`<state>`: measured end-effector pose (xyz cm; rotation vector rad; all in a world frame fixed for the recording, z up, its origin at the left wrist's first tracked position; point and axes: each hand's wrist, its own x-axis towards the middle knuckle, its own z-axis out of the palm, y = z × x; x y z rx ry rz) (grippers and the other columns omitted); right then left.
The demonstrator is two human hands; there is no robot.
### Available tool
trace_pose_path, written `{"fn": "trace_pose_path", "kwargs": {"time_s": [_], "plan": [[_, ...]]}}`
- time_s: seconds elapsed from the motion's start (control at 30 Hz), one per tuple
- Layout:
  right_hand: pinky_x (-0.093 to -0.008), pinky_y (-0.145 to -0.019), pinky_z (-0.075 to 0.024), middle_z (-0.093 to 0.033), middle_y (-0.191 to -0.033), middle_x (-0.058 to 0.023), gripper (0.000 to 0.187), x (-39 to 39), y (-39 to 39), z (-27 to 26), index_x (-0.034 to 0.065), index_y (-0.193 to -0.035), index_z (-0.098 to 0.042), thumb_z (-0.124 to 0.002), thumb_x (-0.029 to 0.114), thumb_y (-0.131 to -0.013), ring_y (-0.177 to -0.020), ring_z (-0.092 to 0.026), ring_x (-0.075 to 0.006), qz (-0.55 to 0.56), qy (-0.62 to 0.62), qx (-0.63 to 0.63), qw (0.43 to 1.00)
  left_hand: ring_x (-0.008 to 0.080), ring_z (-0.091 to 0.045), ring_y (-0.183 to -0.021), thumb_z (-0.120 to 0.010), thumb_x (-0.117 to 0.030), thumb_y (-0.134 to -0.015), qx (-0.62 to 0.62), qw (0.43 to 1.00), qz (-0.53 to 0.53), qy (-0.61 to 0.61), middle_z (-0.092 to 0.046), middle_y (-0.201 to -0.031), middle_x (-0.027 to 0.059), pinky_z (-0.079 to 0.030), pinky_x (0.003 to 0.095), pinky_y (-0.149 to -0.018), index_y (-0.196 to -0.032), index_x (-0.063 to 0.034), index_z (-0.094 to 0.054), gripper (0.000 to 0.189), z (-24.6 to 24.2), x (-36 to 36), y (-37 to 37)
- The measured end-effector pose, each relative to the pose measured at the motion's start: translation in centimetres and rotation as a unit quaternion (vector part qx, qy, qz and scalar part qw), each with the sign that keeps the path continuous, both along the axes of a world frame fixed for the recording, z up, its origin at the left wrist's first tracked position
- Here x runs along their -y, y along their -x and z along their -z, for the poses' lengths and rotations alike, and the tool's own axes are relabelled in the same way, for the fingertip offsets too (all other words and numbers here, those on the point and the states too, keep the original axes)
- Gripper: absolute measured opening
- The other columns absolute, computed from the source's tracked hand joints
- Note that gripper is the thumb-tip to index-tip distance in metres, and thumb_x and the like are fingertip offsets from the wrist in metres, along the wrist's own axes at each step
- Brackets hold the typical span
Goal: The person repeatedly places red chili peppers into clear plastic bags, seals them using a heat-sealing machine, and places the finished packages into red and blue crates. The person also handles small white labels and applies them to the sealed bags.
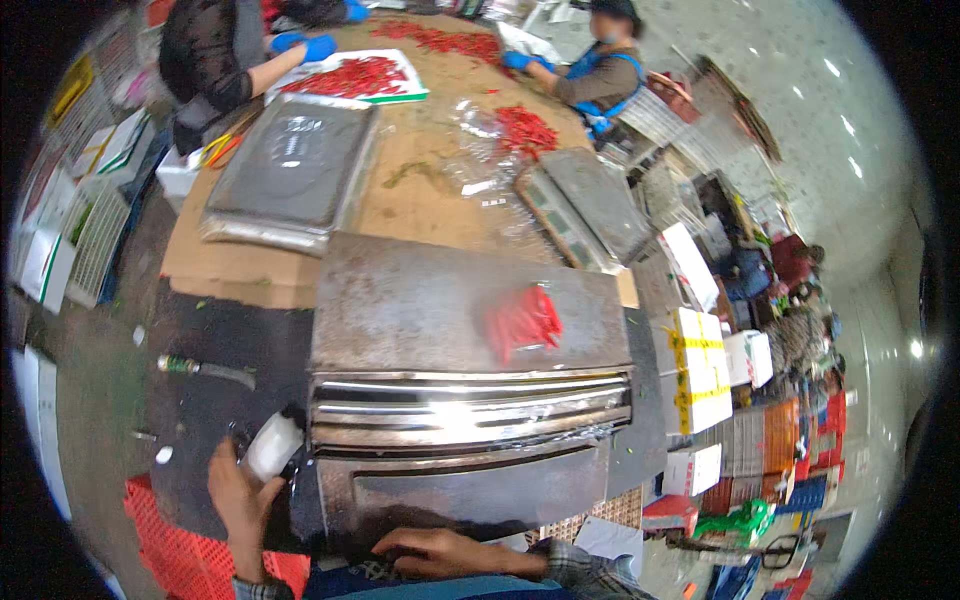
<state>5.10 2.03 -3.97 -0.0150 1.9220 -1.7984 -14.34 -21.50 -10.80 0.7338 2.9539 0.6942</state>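
My left hand [241,484] is at the lower left, with its thumb and fingers around the lower end of a small white object [274,447] of unclear kind. At the front edge of a metal film-wrapping machine [472,300], my right hand [442,551] has bent fingers; whether it grips anything is hidden. On the machine's flat plate rests a film-wrapped pack of red chillies [525,324], partly blurred. Shiny rollers [465,409] cross the machine below the pack. A second metal plate [480,487] lies nearer to me.
A knife [206,369] lies on the black mat [232,330] at left. Stacked trays [292,161] and another wrapping machine [592,210] stand beyond. Two co-workers in blue gloves handle chillies near a white tray [409,75]. Taped foam boxes [701,371] are at right.
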Motion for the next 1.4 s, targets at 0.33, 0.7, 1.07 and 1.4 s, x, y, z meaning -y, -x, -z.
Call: {"fn": "trace_pose_path", "kwargs": {"time_s": [0.33,0.7,1.07,1.4], "plan": [[-0.0227,-0.076,-0.0426,-0.059,-0.1,-0.0026,0.021,-17.1,-1.2,-6.9,0.0005,-0.11,-0.054,-0.049,0.006,-0.09,-0.084,-0.05,-0.0077,0.492,-0.237,-0.161,0.822,0.0267,-0.047,-0.117,-0.043,-0.021,-0.092,0.157,0.897,0.08,-0.405,-0.048,-0.127,0.0182,-0.035,0.0381,-0.099,-0.128,0.005,-0.041,0.045,-12.1,-9.2,-0.4],[-0.0332,-0.102,-0.0344,-0.042,-0.133,-0.0231,0.057,-26.5,2.1,-4.4,-0.0058,-0.136,-0.027,-0.054,0.016,-0.09,-0.124,-0.042,-0.0272,0.423,-0.02,-0.091,0.901,0.0324,-0.026,-0.133,-0.033,-0.051,-0.095,0.531,0.741,0.126,-0.393,-0.02,-0.143,0.0279,-0.025,0.0396,-0.108,-0.137,0.0123,-0.014,0.078,-11.8,-30.0,0.1],[-0.034,-0.101,-0.0347,-0.04,-0.136,-0.0226,0.061,-29.5,-1.9,-4.2,-0.0055,-0.136,-0.028,-0.055,0.023,-0.09,-0.125,-0.04,-0.0271,0.421,-0.005,-0.08,0.904,0.0324,-0.029,-0.132,-0.04,-0.054,-0.091,0.523,0.752,0.15,-0.372,-0.022,-0.142,0.0301,-0.026,0.0395,-0.108,-0.137,0.013,-0.012,0.086,-12.1,-34.8,-2.8],[-0.0353,-0.103,-0.0325,-0.038,-0.137,-0.0222,0.059,-31.4,-3.6,-4.6,-0.0053,-0.136,-0.028,-0.054,0.022,-0.09,-0.125,-0.039,-0.0282,0.382,-0.05,-0.096,0.918,0.0315,-0.037,-0.127,-0.042,-0.051,-0.092,0.497,0.776,0.161,-0.354,-0.029,-0.139,0.0291,-0.031,0.0384,-0.105,-0.135,0.0133,-0.02,0.08,-12.4,-37.2,-4.4]]}}
